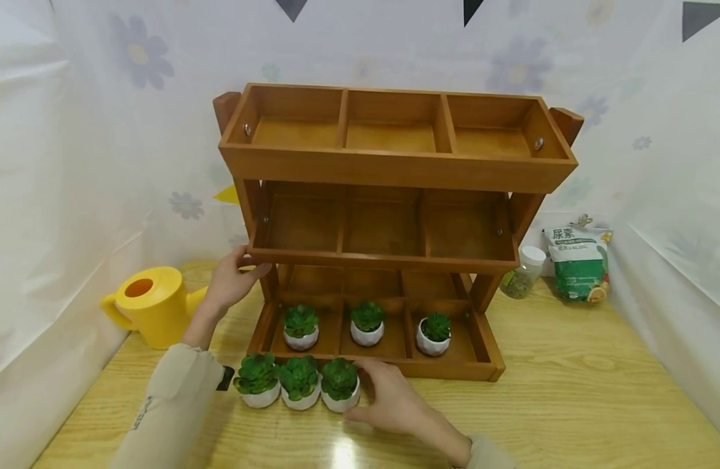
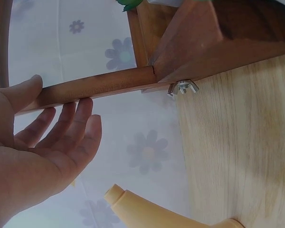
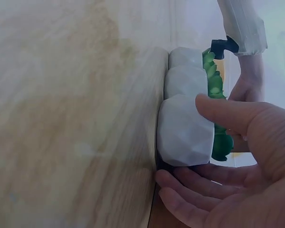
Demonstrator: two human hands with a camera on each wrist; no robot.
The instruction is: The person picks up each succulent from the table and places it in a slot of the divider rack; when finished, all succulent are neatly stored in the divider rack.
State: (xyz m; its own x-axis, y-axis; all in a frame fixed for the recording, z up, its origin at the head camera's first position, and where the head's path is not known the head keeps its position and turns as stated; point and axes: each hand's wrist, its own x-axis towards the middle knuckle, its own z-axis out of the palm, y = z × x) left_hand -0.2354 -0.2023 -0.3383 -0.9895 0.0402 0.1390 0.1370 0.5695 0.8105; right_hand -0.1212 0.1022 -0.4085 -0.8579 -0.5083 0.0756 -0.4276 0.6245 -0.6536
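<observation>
A three-tier wooden plant shelf [image 1: 397,169] stands on the table. My left hand [image 1: 233,280] holds its left side post [image 2: 104,84], thumb on one side and fingers on the other. Three small succulents in white faceted pots sit in a row before the shelf: a left one [image 1: 257,381], a middle one [image 1: 300,381] and a right one [image 1: 339,381]. Around the right succulent's pot [image 3: 185,133], my right hand [image 1: 391,398] has its thumb and fingers on opposite sides. Three more potted succulents [image 1: 367,324] stand in the bottom tier, one per front compartment.
To the left is a yellow watering can [image 1: 157,309]. Behind the shelf's right side stand a white-lidded clear jar [image 1: 520,277] and a green-and-white bag [image 1: 579,264]. The upper two tiers have divided compartments. A wing nut [image 2: 183,87] sticks out at the shelf's lower side.
</observation>
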